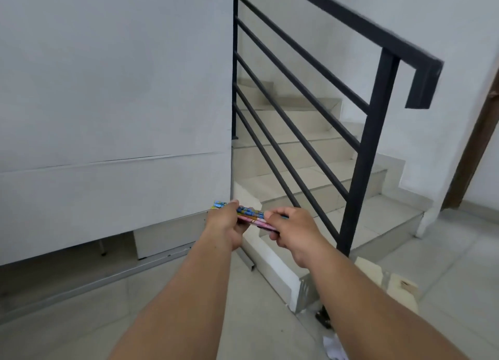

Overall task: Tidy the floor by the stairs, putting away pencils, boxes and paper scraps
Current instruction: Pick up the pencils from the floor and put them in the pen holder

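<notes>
A bundle of patterned pencils (250,214), blue ones above pink ones, lies level between both my hands in front of the stairs. My left hand (224,226) is closed around the left end of the bundle. My right hand (293,231) pinches the right end. A crumpled white paper scrap (334,346) lies on the floor under my right forearm. Pale cardboard pieces (391,280) lie on the floor to the right of that forearm, partly hidden by it.
A black metal railing (370,154) stands to the right of my hands, with tiled steps (318,176) behind it. A white wall panel (108,89) fills the left. A low white ledge (272,268) runs along the floor below my hands. A brown door frame (475,143) is at the far right.
</notes>
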